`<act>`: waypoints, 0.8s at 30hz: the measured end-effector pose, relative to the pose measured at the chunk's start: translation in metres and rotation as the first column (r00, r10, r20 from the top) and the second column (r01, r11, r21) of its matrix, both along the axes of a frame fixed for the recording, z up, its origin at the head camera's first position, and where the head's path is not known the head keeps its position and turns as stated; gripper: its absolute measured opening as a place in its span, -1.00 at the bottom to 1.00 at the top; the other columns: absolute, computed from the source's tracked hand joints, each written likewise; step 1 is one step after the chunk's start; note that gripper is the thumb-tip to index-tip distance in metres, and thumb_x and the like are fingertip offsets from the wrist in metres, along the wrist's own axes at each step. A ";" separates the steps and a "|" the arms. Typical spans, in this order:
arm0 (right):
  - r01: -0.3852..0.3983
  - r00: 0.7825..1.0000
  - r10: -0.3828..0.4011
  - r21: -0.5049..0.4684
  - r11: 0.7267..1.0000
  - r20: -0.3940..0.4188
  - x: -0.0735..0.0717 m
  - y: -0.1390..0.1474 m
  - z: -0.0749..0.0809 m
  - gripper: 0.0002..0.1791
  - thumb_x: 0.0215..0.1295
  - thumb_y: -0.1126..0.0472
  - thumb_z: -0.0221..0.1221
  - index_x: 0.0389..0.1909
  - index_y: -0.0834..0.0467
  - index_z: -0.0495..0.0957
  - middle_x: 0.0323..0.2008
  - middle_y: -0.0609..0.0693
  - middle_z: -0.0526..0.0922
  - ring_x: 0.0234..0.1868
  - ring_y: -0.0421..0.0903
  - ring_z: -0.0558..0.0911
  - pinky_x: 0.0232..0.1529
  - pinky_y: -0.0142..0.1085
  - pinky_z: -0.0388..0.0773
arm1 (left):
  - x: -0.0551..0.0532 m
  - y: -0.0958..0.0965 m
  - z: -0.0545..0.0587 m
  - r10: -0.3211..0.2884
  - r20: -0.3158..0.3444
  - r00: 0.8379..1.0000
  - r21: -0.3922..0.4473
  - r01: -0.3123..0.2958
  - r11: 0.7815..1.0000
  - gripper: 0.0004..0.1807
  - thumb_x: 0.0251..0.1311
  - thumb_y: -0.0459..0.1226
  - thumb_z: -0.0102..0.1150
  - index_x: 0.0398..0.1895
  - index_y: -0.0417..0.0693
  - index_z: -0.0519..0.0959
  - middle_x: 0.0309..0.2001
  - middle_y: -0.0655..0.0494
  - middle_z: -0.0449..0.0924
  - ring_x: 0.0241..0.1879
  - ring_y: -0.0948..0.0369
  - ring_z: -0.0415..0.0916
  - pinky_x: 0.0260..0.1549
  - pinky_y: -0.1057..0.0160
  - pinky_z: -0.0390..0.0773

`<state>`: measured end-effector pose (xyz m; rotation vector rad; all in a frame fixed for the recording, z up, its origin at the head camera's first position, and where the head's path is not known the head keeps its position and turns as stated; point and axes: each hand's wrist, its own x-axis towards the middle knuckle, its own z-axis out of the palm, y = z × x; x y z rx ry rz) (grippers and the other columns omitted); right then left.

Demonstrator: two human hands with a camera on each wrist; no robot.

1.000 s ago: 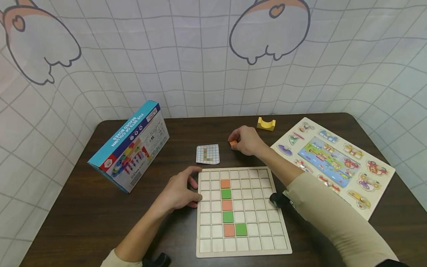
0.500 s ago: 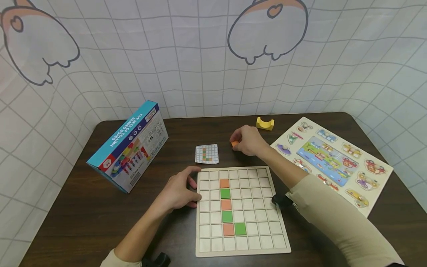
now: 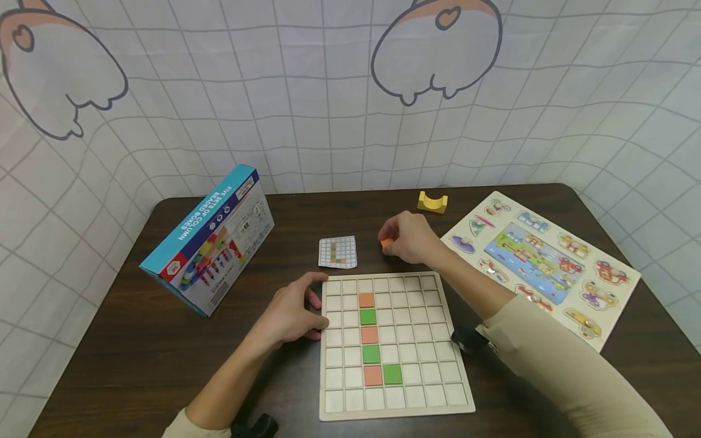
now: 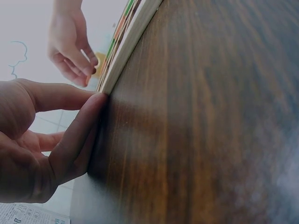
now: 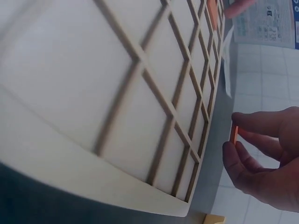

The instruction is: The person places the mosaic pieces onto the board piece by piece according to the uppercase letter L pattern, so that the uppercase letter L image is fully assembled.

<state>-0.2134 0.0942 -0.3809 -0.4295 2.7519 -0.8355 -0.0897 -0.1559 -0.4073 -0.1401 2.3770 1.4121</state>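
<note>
A wooden grid board (image 3: 414, 398) lies flat at the middle of the table, with orange tiles (image 3: 369, 334) and green tiles (image 3: 370, 353) in one column and a green tile (image 3: 392, 373) beside the lowest orange one. My left hand (image 3: 290, 310) rests at the board's left edge, thumb and index fingertips touching it. Beyond the board, my right hand (image 3: 413, 237) pinches a thin orange square tile (image 5: 234, 134) between thumb and fingers, low over the table. A small pattern card (image 3: 337, 252) showing a coloured grid lies behind the board.
A blue and white box (image 3: 219, 243) stands at the left. The yellow arch block (image 3: 432, 202) sits near the table's back edge. On the right lies a picture puzzle board (image 3: 539, 267) with knobbed pieces, close to my right forearm. A tiled curtain (image 3: 306, 91) hangs behind the table.
My right hand, holding the orange tile, has shifted slightly nearer the board. My left hand keeps its place at the board's edge. The whole view has drifted slightly.
</note>
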 end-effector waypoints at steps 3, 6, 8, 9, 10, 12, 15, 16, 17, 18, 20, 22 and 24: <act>0.001 1.000 -0.001 0.006 1.000 0.012 0.005 0.001 0.000 -0.80 0.20 0.30 0.46 -0.15 0.17 0.77 -0.18 0.04 0.76 -0.14 -0.01 0.62 -0.06 -0.15 0.67 | 0.000 0.000 0.000 -0.001 0.002 1.000 -0.005 0.001 1.000 -0.06 -0.07 -0.60 0.48 0.44 0.05 0.41 -0.13 -0.13 0.47 -0.52 0.09 0.64 -0.57 0.15 0.80; 0.002 1.000 -0.002 0.014 1.000 0.029 0.010 0.002 0.000 -0.81 0.21 0.29 0.46 -0.15 0.16 0.77 -0.19 0.03 0.75 -0.16 -0.02 0.60 -0.09 -0.16 0.65 | -0.001 0.000 0.000 -0.004 0.004 1.000 -0.008 0.004 1.000 -0.06 -0.07 -0.59 0.49 0.45 0.05 0.41 -0.13 -0.13 0.47 -0.52 0.09 0.64 -0.57 0.15 0.80; 0.004 0.999 -0.005 0.014 1.000 0.034 0.013 0.003 0.000 -0.81 0.21 0.28 0.45 -0.15 0.15 0.77 -0.20 0.02 0.74 -0.17 -0.03 0.59 -0.11 -0.17 0.64 | -0.001 0.000 0.000 -0.004 0.005 1.000 -0.008 0.005 1.000 -0.06 -0.07 -0.59 0.49 0.45 0.05 0.41 -0.13 -0.14 0.47 -0.52 0.09 0.63 -0.57 0.15 0.80; 0.007 0.999 -0.007 0.012 1.000 0.036 0.014 0.003 0.000 -0.81 0.20 0.28 0.46 -0.16 0.15 0.77 -0.21 0.02 0.74 -0.17 -0.03 0.59 -0.12 -0.18 0.64 | -0.001 0.000 0.000 -0.004 0.005 1.000 -0.007 0.004 1.000 -0.06 -0.07 -0.59 0.49 0.45 0.05 0.41 -0.13 -0.14 0.47 -0.52 0.09 0.63 -0.57 0.15 0.80; 0.010 0.999 -0.010 0.009 1.000 0.037 0.015 0.003 0.000 -0.82 0.20 0.28 0.46 -0.17 0.14 0.77 -0.22 0.01 0.74 -0.18 -0.03 0.59 -0.13 -0.19 0.63 | -0.001 0.000 0.000 -0.003 0.005 1.000 -0.006 0.003 1.000 -0.06 -0.07 -0.59 0.49 0.45 0.05 0.41 -0.13 -0.14 0.47 -0.52 0.09 0.63 -0.57 0.15 0.80; 0.016 0.999 -0.016 0.002 1.000 0.040 0.018 0.003 0.000 -0.82 0.18 0.28 0.47 -0.18 0.14 0.77 -0.24 0.00 0.73 -0.19 -0.04 0.60 -0.15 -0.19 0.63 | 0.000 0.000 0.000 -0.005 0.005 1.000 -0.007 0.005 1.000 -0.06 -0.07 -0.60 0.49 0.45 0.05 0.41 -0.14 -0.13 0.47 -0.52 0.09 0.63 -0.57 0.15 0.80; 0.015 0.999 -0.014 -0.015 1.000 0.036 0.022 0.003 -0.001 -0.82 0.17 0.29 0.48 -0.20 0.13 0.78 -0.27 -0.02 0.74 -0.19 -0.05 0.61 -0.16 -0.20 0.64 | 0.000 0.000 0.000 -0.007 0.004 1.000 -0.005 0.007 1.000 -0.06 -0.08 -0.60 0.48 0.45 0.04 0.41 -0.14 -0.14 0.47 -0.52 0.09 0.63 -0.57 0.15 0.80; 0.012 0.999 -0.012 -0.019 1.000 0.032 0.024 0.004 -0.001 -0.82 0.16 0.29 0.48 -0.21 0.13 0.78 -0.27 -0.02 0.74 -0.20 -0.05 0.62 -0.16 -0.20 0.65 | 0.001 0.000 0.000 -0.009 0.004 1.000 -0.006 0.009 1.000 -0.06 -0.08 -0.60 0.48 0.45 0.04 0.41 -0.14 -0.13 0.47 -0.52 0.10 0.63 -0.57 0.15 0.80; 0.006 1.000 -0.006 -0.023 1.000 0.026 0.026 0.004 0.000 -0.82 0.15 0.29 0.49 -0.21 0.13 0.78 -0.28 -0.02 0.74 -0.20 -0.05 0.62 -0.17 -0.20 0.65 | 0.001 0.000 0.000 -0.009 0.002 1.000 -0.006 0.009 1.000 -0.06 -0.08 -0.60 0.48 0.45 0.04 0.41 -0.14 -0.13 0.47 -0.52 0.10 0.63 -0.57 0.15 0.80; -0.002 1.000 0.002 -0.026 1.000 0.019 0.028 0.005 0.000 -0.82 0.14 0.29 0.49 -0.22 0.13 0.77 -0.29 -0.03 0.74 -0.21 -0.06 0.62 -0.18 -0.21 0.65 | 0.001 0.000 0.000 -0.009 0.002 1.000 -0.005 0.009 1.000 -0.06 -0.08 -0.61 0.48 0.45 0.04 0.41 -0.14 -0.13 0.47 -0.52 0.10 0.63 -0.57 0.15 0.80; -0.014 1.000 0.014 -0.032 0.999 0.011 0.032 0.006 0.000 -0.82 0.13 0.30 0.49 -0.23 0.13 0.77 -0.31 -0.03 0.74 -0.22 -0.07 0.62 -0.19 -0.23 0.64 | 0.001 0.000 0.000 -0.007 0.001 1.000 0.000 0.007 1.000 -0.06 -0.08 -0.61 0.47 0.45 0.03 0.41 -0.13 -0.14 0.47 -0.51 0.10 0.63 -0.57 0.15 0.80; -0.022 1.000 0.022 -0.032 0.999 0.006 0.037 0.007 0.000 -0.82 0.12 0.29 0.49 -0.23 0.12 0.77 -0.32 -0.05 0.73 -0.24 -0.08 0.62 -0.21 -0.25 0.63 | 0.001 0.000 0.000 -0.007 -0.002 1.000 0.004 0.007 1.000 -0.06 -0.08 -0.62 0.46 0.45 0.03 0.41 -0.13 -0.14 0.47 -0.51 0.10 0.63 -0.57 0.15 0.80; -0.027 1.000 0.028 -0.039 0.999 0.010 0.042 0.008 0.001 -0.81 0.12 0.29 0.49 -0.23 0.12 0.78 -0.33 -0.06 0.72 -0.25 -0.10 0.62 -0.23 -0.27 0.63 | 0.001 0.000 0.000 -0.006 -0.003 1.000 0.006 0.006 1.000 -0.06 -0.08 -0.62 0.46 0.45 0.03 0.41 -0.13 -0.14 0.46 -0.51 0.10 0.63 -0.57 0.14 0.81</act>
